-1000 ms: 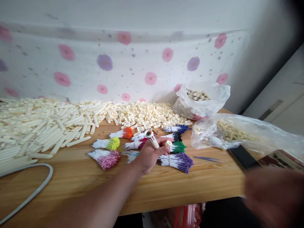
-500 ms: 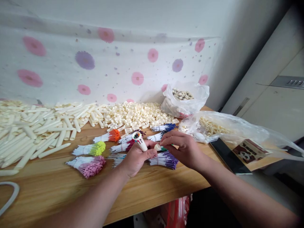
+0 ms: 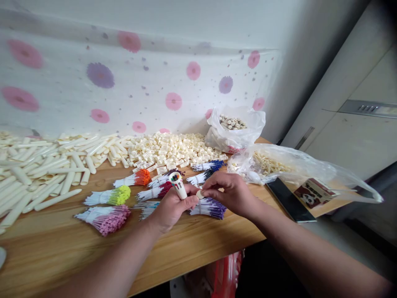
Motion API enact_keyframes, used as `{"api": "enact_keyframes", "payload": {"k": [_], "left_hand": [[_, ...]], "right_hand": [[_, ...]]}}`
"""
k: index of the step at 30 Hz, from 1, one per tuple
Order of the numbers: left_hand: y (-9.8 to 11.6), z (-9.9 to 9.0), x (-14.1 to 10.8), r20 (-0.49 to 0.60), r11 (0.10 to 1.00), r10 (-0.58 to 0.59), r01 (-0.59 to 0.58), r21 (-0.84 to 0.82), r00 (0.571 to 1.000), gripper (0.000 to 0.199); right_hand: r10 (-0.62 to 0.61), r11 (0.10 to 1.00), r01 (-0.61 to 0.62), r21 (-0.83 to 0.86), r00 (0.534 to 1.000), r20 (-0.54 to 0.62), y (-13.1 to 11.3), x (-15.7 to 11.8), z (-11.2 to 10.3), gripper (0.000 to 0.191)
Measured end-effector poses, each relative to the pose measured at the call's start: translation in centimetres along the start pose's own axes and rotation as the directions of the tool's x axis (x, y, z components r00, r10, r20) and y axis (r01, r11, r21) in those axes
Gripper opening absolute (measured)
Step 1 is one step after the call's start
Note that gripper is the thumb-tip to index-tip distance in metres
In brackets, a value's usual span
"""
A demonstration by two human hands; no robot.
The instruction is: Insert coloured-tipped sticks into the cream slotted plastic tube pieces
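Note:
My left hand (image 3: 170, 209) is closed around a white multicolour pen barrel (image 3: 178, 187), its open end tilted up with coloured tips showing inside. Between that hand's thumb and forefinger sits a small cream-coloured round piece (image 3: 200, 193). The fingertips of my right hand (image 3: 230, 191) pinch the same piece from the other side. Partly hidden under the two hands lies a bundle of purple-tipped refills (image 3: 211, 208). Close by are bundles with dark red (image 3: 161, 189), dark blue (image 3: 214, 165) and black tips (image 3: 203, 176).
Orange (image 3: 135, 178), yellow (image 3: 110, 194) and pink bundles (image 3: 105, 218) lie on the wooden table (image 3: 102, 258). Behind are piles of cream tubes (image 3: 62, 165) and slotted sleeves (image 3: 173, 149). Plastic bags of parts (image 3: 217, 136), a phone (image 3: 290, 198) and a panda box (image 3: 314, 192) sit right.
My right hand's fingers have closed in on the small round piece, which now shows less. The left hand keeps its hold on the pen barrel. The whole view has shifted slightly.

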State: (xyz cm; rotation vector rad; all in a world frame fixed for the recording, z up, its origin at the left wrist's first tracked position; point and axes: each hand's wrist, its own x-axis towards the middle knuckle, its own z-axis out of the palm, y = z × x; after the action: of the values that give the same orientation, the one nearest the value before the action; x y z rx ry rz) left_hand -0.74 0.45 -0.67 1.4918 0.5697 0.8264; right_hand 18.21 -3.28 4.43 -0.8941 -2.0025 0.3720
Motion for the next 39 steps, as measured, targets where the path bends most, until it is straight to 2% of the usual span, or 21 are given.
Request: {"api": "enact_keyframes", "payload": {"k": [3,6,9,12,14,18,23,27,29,32,35,37,39], "left_hand": [[0.2,0.2,0.0,0.022,0.996,-0.001,-0.001,0.091,1.0,0.032],[0.6,0.4,0.1,-0.014,0.983,0.006,-0.003,0.185,1.0,0.032],[0.7,0.6,0.1,-0.049,0.979,0.006,0.004,0.206,0.999,0.032],[0.4,0.7,0.0,-0.058,0.99,-0.009,0.017,0.139,0.998,0.031],[0.2,0.8,-0.1,-0.049,0.994,-0.016,0.021,0.103,0.999,0.032],[0.3,1.0,-0.1,-0.048,0.991,-0.008,0.015,0.134,0.999,0.032],[0.5,0.7,0.0,-0.044,0.997,0.008,-0.004,0.074,0.999,0.031],[0.5,0.6,0.0,-0.03,0.995,0.029,-0.026,0.099,0.999,0.03],[0.4,0.6,0.0,-0.035,0.994,0.019,-0.015,0.105,0.999,0.031],[0.5,0.8,-0.1,-0.037,0.994,-0.01,0.014,0.105,0.999,0.034],[0.7,1.0,-0.2,-0.037,0.993,-0.016,0.02,0.116,0.999,0.034],[0.8,1.1,-0.2,-0.044,0.993,-0.011,0.017,0.118,0.999,0.033],[0.9,1.0,-0.3,-0.042,0.994,-0.01,0.014,0.111,0.999,0.034]], "right_hand": [[-0.001,0.995,0.005,-0.097,0.999,0.041,0.6,-0.2,0.3,0.01],[0.077,0.949,-0.047,-0.312,0.993,0.085,0.9,-0.4,0.8,0.02],[0.053,0.896,0.005,-0.444,0.992,0.117,0.8,-0.5,1.0,0.03],[-0.018,0.916,0.081,-0.392,0.987,0.162,0.5,-0.4,1.0,0.028],[-0.013,0.917,0.089,-0.388,0.981,0.192,0.5,-0.5,1.1,0.028],[0.119,0.906,-0.049,-0.42,0.983,0.142,0.8,-0.6,1.5,0.038],[0.061,0.96,-0.016,-0.28,0.986,0.153,1.0,-0.5,1.4,0.032],[0.199,0.941,-0.133,-0.312,0.961,0.191,1.1,-0.4,1.6,0.037],[0.163,0.928,-0.098,-0.36,0.975,0.154,1.1,-0.4,1.7,0.034],[0.015,0.89,0.042,-0.455,0.992,0.122,1.1,-0.5,1.9,0.031],[0.029,0.859,0.043,-0.51,0.991,0.133,1.0,-0.6,1.9,0.039],[0.053,0.883,0.022,-0.468,0.988,0.146,0.9,-0.7,1.7,0.04],[0.022,0.93,0.052,-0.365,0.98,0.196,0.8,-0.7,1.3,0.037]]}}
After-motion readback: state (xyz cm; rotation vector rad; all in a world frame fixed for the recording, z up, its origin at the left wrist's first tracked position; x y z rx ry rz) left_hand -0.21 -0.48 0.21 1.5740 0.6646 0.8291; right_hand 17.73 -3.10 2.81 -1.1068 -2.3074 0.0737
